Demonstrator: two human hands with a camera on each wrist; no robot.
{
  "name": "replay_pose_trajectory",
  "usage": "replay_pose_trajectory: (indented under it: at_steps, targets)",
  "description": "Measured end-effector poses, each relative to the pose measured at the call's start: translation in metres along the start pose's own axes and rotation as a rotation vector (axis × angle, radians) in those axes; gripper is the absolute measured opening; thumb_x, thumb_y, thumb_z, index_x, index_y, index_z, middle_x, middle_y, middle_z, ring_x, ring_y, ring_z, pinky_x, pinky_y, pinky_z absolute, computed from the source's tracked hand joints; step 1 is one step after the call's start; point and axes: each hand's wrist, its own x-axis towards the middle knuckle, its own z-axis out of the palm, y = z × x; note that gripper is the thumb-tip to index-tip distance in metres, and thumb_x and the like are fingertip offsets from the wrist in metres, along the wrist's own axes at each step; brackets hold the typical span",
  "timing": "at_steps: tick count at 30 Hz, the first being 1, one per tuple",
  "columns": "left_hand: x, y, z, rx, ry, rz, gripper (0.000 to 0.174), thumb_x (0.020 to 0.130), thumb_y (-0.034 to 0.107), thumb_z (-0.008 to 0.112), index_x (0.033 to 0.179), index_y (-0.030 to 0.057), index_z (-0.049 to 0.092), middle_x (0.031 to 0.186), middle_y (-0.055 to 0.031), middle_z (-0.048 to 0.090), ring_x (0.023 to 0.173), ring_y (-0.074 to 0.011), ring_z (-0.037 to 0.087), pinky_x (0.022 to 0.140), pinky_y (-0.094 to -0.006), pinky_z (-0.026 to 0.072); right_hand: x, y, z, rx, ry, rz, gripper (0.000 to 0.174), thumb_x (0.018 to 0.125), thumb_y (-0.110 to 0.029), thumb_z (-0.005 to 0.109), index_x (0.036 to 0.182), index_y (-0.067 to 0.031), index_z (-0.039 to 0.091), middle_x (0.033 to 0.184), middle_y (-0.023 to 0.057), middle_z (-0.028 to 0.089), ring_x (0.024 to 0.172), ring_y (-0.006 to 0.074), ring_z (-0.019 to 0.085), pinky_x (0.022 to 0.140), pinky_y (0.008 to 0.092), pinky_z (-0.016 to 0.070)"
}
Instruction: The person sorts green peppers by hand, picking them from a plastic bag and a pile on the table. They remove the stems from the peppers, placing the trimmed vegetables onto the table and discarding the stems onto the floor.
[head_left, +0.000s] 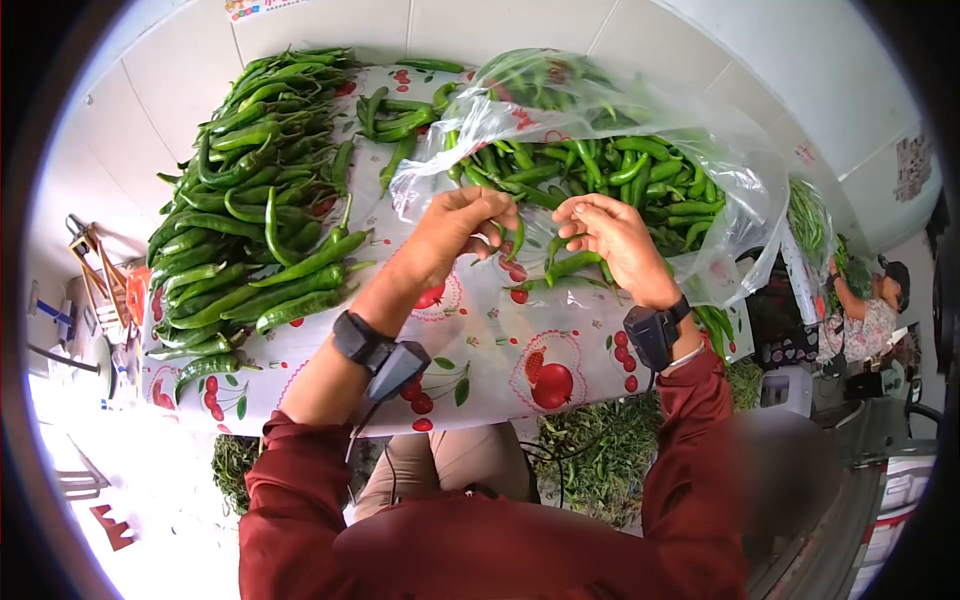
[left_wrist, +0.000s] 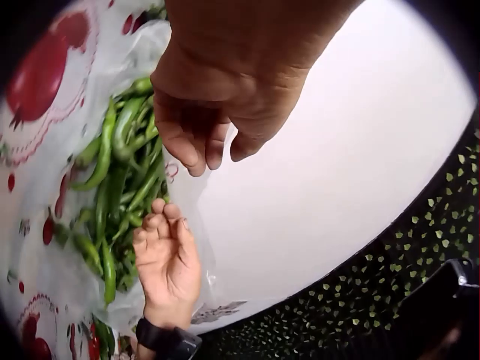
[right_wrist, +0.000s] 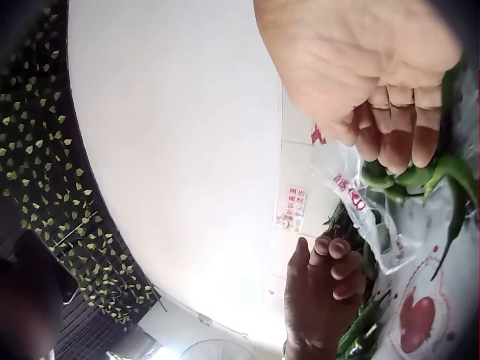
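Note:
Both hands hover over the near edge of a clear plastic bag of long green peppers. My left hand has its fingers loosely bent, and in the left wrist view nothing shows between thumb and fingertips. A hand's width away, my right hand faces it with relaxed fingers; its palm is bare in the right wrist view. A few loose peppers lie by the bag's mouth beneath the right hand. To the left, many green peppers are stacked in a long pile, stems mostly toward the right.
A tablecloth printed with red fruit covers the table. Several peppers lie between pile and bag, against the tiled wall. Heaps of green plant matter are below the near edge. Another person is at the far right.

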Motion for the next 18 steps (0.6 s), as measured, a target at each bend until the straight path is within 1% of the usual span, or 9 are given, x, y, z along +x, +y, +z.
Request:
replay_pose_trajectory:
  at_steps: [4, 6, 7, 10, 12, 14, 15, 16, 18]
  targets:
    - [0.022, -0.013, 0.008, -0.059, -0.033, -0.009, 0.023, 0.088, 0.019, 0.051, 0.103, 0.0019, 0.054, 0.08, -0.0041, 0.06, 0.057, -0.0051, 0.049, 0.046, -0.0175, 0.0393, -0.005, 0.005, -0.009, 0.014, 0.057, 0.018, 0.018, 0.089, -0.017, 0.05, 0.096, -0.0037, 0.06, 0.093, 0.0037, 0.061, 0.08, 0.0118, 0.057, 0.068, 0.0256, 0.0472]
    - [0.027, -0.015, 0.0, -0.169, 0.001, 0.098, 0.028, 0.088, 0.017, 0.051, 0.112, 0.0017, 0.05, 0.08, -0.0029, 0.059, 0.053, -0.0042, 0.044, 0.042, -0.0171, 0.0332, -0.004, 0.005, -0.012, 0.009, 0.065, -0.031, 0.018, 0.089, -0.016, 0.051, 0.097, -0.0036, 0.06, 0.093, 0.0034, 0.06, 0.081, 0.0121, 0.057, 0.068, 0.0259, 0.0469]
    - [0.031, -0.017, -0.005, -0.209, 0.022, 0.083, 0.033, 0.088, 0.015, 0.05, 0.118, 0.0019, 0.046, 0.079, -0.002, 0.057, 0.051, -0.0036, 0.04, 0.041, -0.0164, 0.0281, -0.001, 0.006, -0.015, 0.0, 0.068, -0.02, 0.019, 0.09, -0.015, 0.048, 0.1, -0.0031, 0.058, 0.096, 0.0036, 0.06, 0.086, 0.0114, 0.055, 0.072, 0.0264, 0.0461]
    - [0.032, -0.019, -0.02, -0.263, 0.066, 0.115, 0.041, 0.087, 0.014, 0.051, 0.123, 0.0008, 0.04, 0.079, -0.0047, 0.056, 0.051, -0.0037, 0.039, 0.04, -0.0177, 0.0269, 0.007, 0.009, -0.016, -0.042, 0.107, -0.041, 0.018, 0.09, -0.014, 0.048, 0.101, -0.0034, 0.059, 0.096, 0.0032, 0.059, 0.086, 0.0113, 0.055, 0.072, 0.0258, 0.0458]
    - [0.033, -0.022, -0.028, -0.294, 0.099, 0.12, 0.037, 0.087, 0.014, 0.051, 0.12, 0.0013, 0.041, 0.08, -0.005, 0.056, 0.051, -0.004, 0.039, 0.04, -0.0176, 0.0268, 0.015, 0.016, -0.014, -0.049, 0.097, -0.044, 0.019, 0.089, -0.015, 0.051, 0.102, -0.0035, 0.058, 0.097, 0.0026, 0.059, 0.087, 0.0115, 0.055, 0.073, 0.025, 0.0452]
    - [0.033, -0.024, -0.035, -0.328, 0.132, 0.126, 0.033, 0.087, 0.014, 0.051, 0.117, 0.0018, 0.043, 0.08, -0.0052, 0.055, 0.052, -0.0043, 0.039, 0.039, -0.0176, 0.0266, 0.029, 0.028, -0.012, -0.211, 0.064, -0.163, 0.022, 0.084, -0.015, 0.058, 0.1, -0.0005, 0.058, 0.091, 0.0023, 0.061, 0.081, 0.0119, 0.057, 0.07, 0.025, 0.0465]
    - [0.034, -0.026, -0.037, -0.339, 0.138, 0.123, 0.028, 0.087, 0.014, 0.051, 0.111, 0.0026, 0.045, 0.08, -0.0053, 0.055, 0.052, -0.0045, 0.039, 0.04, -0.0175, 0.0266, 0.038, 0.031, -0.012, -0.476, 0.059, -0.261, 0.033, 0.079, -0.019, 0.063, 0.104, 0.0015, 0.057, 0.096, 0.0076, 0.061, 0.088, 0.0196, 0.058, 0.079, 0.0296, 0.0456]
    - [0.035, -0.027, -0.038, -0.351, 0.143, 0.122, 0.023, 0.087, 0.014, 0.051, 0.106, 0.0035, 0.046, 0.081, -0.0054, 0.055, 0.052, -0.0048, 0.039, 0.04, -0.0174, 0.0265, 0.043, 0.034, -0.01, -0.475, 0.059, -0.26, 0.033, 0.079, -0.019, 0.063, 0.104, 0.0015, 0.057, 0.096, 0.0076, 0.061, 0.088, 0.0196, 0.058, 0.079, 0.0296, 0.0456]
    - [0.034, -0.029, -0.038, -0.36, 0.143, 0.136, 0.019, 0.086, 0.014, 0.052, 0.102, 0.0043, 0.046, 0.081, -0.0054, 0.055, 0.052, -0.005, 0.039, 0.04, -0.0177, 0.0264, 0.052, 0.037, 0.001, -0.827, 0.157, -0.531, 0.044, 0.075, -0.024, 0.067, 0.108, 0.0019, 0.055, 0.106, 0.0149, 0.058, 0.1, 0.0291, 0.053, 0.09, 0.0355, 0.0405]
